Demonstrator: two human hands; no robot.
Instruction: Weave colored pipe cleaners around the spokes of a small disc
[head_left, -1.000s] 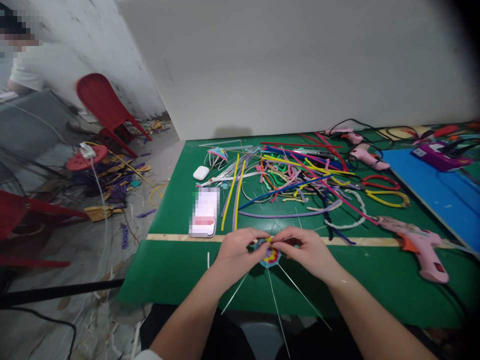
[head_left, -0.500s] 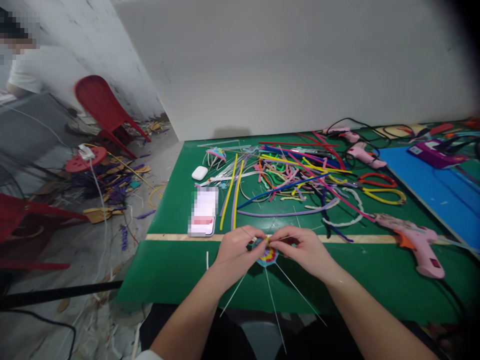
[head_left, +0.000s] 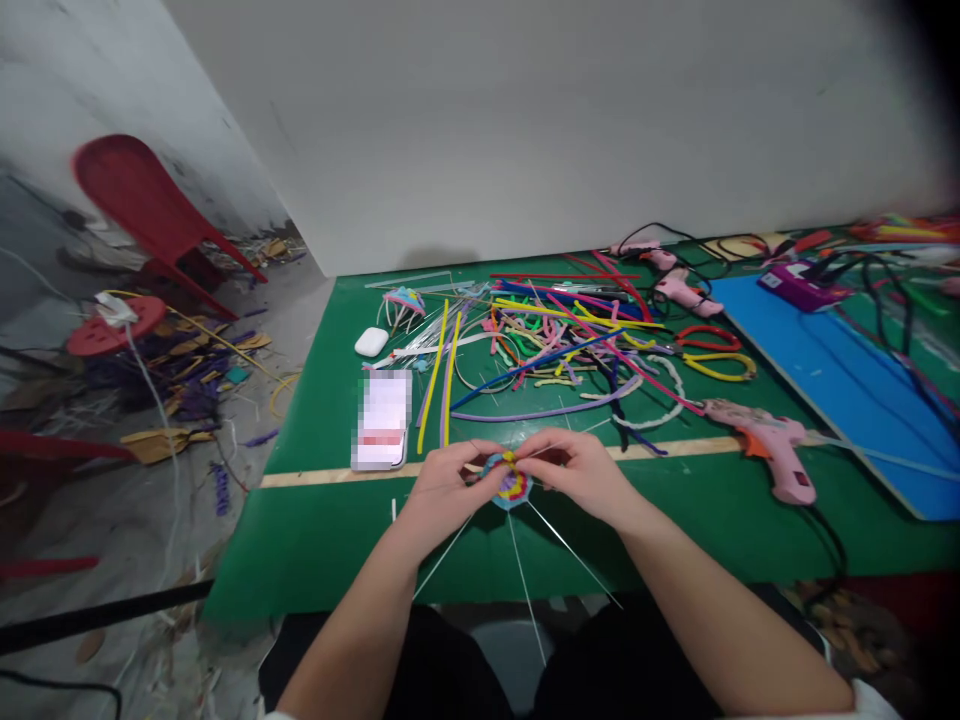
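Your left hand (head_left: 448,488) pinches the left side of a small round disc of light-blue, red, yellow and purple fuzzy strands (head_left: 516,492), thumb uppermost. Your right hand (head_left: 581,472) has its thumb and fingertips pressed together on the yellow part at the disc's far rim; what lies beneath them is hidden. The disc is held over the green-topped table (head_left: 255,560), between its front edge and the pale wooden strip (head_left: 322,478); whether it touches the surface cannot be told. Thin, straight, silvery rods (head_left: 523,573) fan from it toward the front edge. You seem to be working the yellow strand in at that rim. The next move likely calls for a firm left hold, a fine right pinch, and rods clear of your forearms.
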